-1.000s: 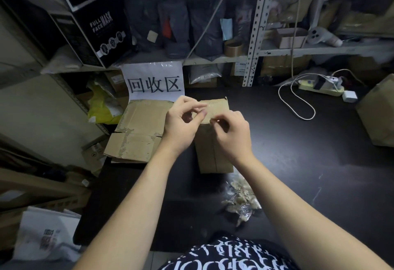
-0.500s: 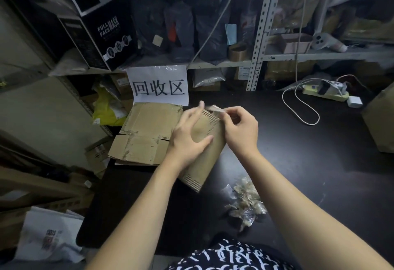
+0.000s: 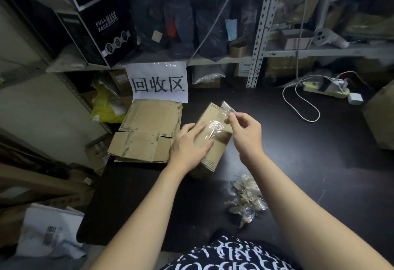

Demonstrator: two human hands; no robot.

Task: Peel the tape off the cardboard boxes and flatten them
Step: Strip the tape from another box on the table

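A: Right hand (image 3: 245, 133)?
B: Thumb and forefinger pinch the loose end of the clear tape (image 3: 214, 126), other fingers loosely curled. The pinch sits above the card, I'd say so the strip pulls up and off.
A: Left hand (image 3: 189, 145)?
B: Fingers straight, laid flat on the box (image 3: 213, 158), gripping nothing. Reads as pinning it against the pull.
A: Where's the box?
B: Middle of the desk (image 3: 298, 163), lying at a slant under the left hand. Only 1 box in hand. The tape's far end is lifted, the rest looks stuck on the top face. Box not yet flattened.
A: Around it?
B: Just left: flattened boxes (image 3: 147, 131) in a low pile under a paper sign (image 3: 158, 82). Probably the done pile. Touching the box or not, can't tell, the left hand hides the gap. Near the right forearm: a wad of tape scraps (image 3: 245, 201), apart from the box, likely dropped within easy reach.
A: Stage?
B: Judgement: mid-peel, flattening comes after.
A: Risk?
B: Thin tape could tear or take card with it.
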